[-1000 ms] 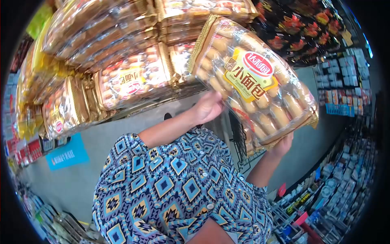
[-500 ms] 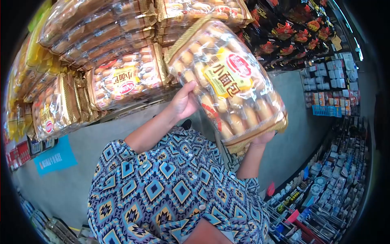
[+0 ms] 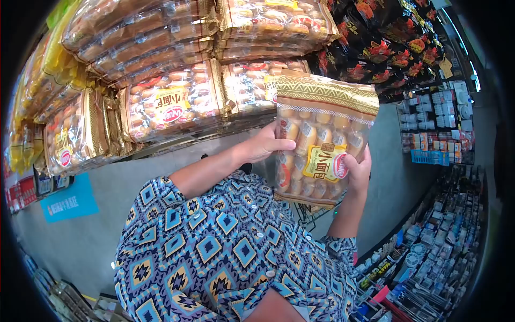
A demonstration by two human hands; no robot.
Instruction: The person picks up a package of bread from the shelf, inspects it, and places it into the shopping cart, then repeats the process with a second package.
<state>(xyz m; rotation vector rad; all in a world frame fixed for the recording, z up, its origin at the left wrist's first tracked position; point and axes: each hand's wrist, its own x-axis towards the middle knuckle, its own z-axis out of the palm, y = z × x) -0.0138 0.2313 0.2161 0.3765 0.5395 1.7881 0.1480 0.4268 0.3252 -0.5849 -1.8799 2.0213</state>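
bread stacks (image 3: 174,104): piled wrapped packs | black packets (image 3: 375,48): right of bread stacks | bread bag (image 3: 324,134): upright, in front of bread stacks' right end, held | left hand (image 3: 263,146): part-closed, pinching bag's left edge, thumb in front | right hand (image 3: 359,169): part-closed, gripping bag's right edge

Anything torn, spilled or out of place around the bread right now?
Nothing stands out: the bag of bread rolls in the left hand and right hand shows no visible tear, and the stacked bread packs look intact.
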